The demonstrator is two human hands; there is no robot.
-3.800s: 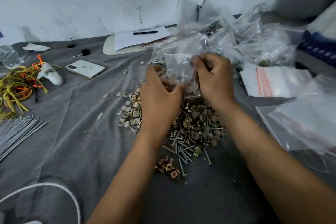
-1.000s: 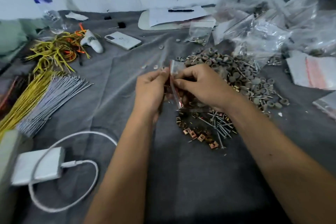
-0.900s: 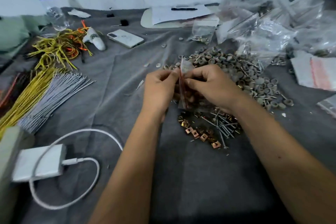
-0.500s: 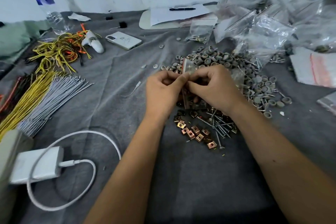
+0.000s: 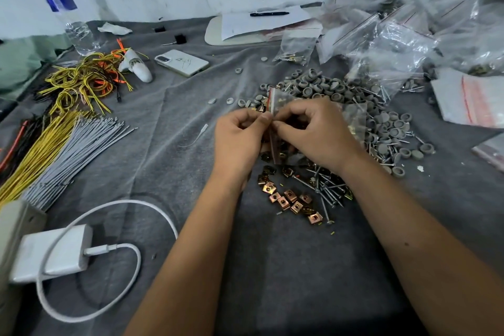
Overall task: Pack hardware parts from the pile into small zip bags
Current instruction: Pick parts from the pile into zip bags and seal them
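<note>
zip bag (image 5: pixel 276 101) is held on edge above the hardware pile (image 5: pixel 341 117), over the grey cloth (image 5: pixel 286 267) | its red-striped seal edge is pinched by left hand (image 5: pixel 240 139) and right hand (image 5: pixel 313 131), fingertips pressed together

Your hands cover most of the zip bag (image 5: pixel 277 102), so its contents can't be made out; the counter's (image 5: pixel 272 267) left-edge charger (image 5: pixel 51 252) is blurred.
</note>
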